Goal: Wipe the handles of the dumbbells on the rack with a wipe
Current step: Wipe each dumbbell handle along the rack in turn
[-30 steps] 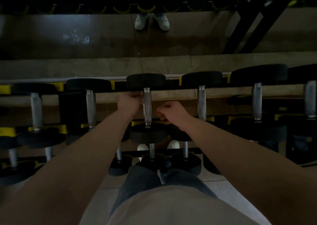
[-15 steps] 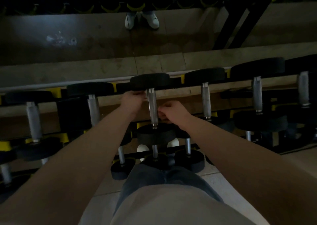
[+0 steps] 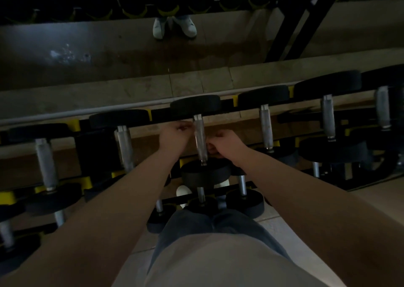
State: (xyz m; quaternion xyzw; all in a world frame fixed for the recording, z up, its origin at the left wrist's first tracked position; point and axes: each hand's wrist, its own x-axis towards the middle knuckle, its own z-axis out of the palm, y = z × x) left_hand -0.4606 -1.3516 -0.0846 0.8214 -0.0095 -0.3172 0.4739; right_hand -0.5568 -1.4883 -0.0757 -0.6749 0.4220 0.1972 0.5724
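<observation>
Your two bare forearms reach out over your jeans (image 3: 192, 225) and pale shirt (image 3: 218, 265) to the middle dumbbell (image 3: 195, 104) on the top tier of the rack (image 3: 160, 114). The rack is black rail with yellow saddles, and each weight lies across it front to back. This dumbbell has two thick, round, matte black heads that look like rubber. The far one rests on the back rail and the near one sits low in front of you. Between them runs the handle (image 3: 200, 141), a straight, dull silver metal bar with a faint rough, knurled look and a narrow collar at each end. Your left hand (image 3: 173, 134) is at the handle's far end, on its left side, with the fingertips (image 3: 185, 126) bunched right against the metal. Your right hand (image 3: 226, 143) is lower, on the right side near the front head, with its fingers (image 3: 211, 149) curled in against the bar. Both grips are narrow and closed in, but the light is too dim to tell whether either one pinches the wipe or only presses the bar. Just beside it on either hand, a left neighbour (image 3: 125, 150) and a right neighbour (image 3: 265, 127) show the same grey bar and black discs. Smaller dumbbells (image 3: 244, 200) sit on the tier below. A pair of white shoes (image 3: 175, 27) shows at the top, on a worn brown floor.
</observation>
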